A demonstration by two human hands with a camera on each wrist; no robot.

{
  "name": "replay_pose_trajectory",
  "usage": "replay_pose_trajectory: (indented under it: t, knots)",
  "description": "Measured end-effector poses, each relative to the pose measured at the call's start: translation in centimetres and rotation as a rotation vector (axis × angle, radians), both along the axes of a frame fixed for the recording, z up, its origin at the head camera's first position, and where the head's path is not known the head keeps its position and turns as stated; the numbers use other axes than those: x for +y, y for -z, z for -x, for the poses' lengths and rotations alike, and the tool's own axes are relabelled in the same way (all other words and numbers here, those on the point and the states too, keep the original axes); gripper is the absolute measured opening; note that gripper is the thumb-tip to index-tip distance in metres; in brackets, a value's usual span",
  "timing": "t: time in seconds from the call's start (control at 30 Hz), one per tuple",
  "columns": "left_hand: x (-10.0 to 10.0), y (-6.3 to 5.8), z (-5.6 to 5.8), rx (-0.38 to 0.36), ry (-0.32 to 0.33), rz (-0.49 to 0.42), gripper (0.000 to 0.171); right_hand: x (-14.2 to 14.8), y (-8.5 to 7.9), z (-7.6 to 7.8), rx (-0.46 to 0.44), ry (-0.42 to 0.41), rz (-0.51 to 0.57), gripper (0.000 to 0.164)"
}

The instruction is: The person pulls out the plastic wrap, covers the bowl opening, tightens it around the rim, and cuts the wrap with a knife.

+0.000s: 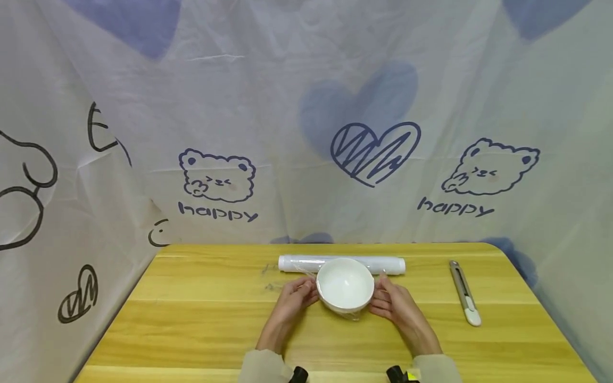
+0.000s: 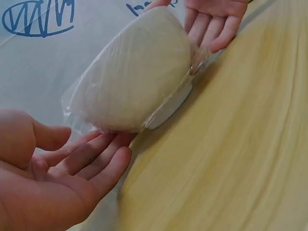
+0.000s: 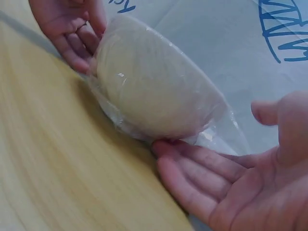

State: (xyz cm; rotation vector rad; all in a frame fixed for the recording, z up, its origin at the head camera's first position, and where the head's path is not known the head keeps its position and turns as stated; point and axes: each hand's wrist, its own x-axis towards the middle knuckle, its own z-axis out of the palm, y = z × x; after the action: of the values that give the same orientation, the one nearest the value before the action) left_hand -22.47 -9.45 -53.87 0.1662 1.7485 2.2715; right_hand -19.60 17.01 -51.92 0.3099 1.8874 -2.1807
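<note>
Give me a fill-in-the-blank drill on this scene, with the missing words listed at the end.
1. In the head view, the bowl sits midway ____ the left hand and the right hand.
2. The bowl, with clear film over its outside, is coloured ____.
3. In the head view, the utility knife lies to the ____ of the bowl.
4. The word beneath each bear drawing is ____.
Missing words: between; white; right; happy.

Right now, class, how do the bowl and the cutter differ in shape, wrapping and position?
The bowl is round; the cutter is long and narrow. Film clings to the bowl's outside; the cutter looks bare. The left hand and right hand flank the bowl; the cutter lies apart. Both show white.
</note>
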Motion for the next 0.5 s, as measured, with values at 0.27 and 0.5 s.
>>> replay_pose_trajectory:
  t: [0.27,0.5]
  knots:
    - [-0.2,-0.8,-0.8,-0.058,0.026,0.004,0.042,-0.2,-0.5,-0.2,-0.04,-0.052,-0.02,0.068]
    - [1.0,-2.3,-3.8,0.011,-0.181,0.133,0.055,1.6,-2.7,-0.1,0.097,-0.026,-0.432,0.059]
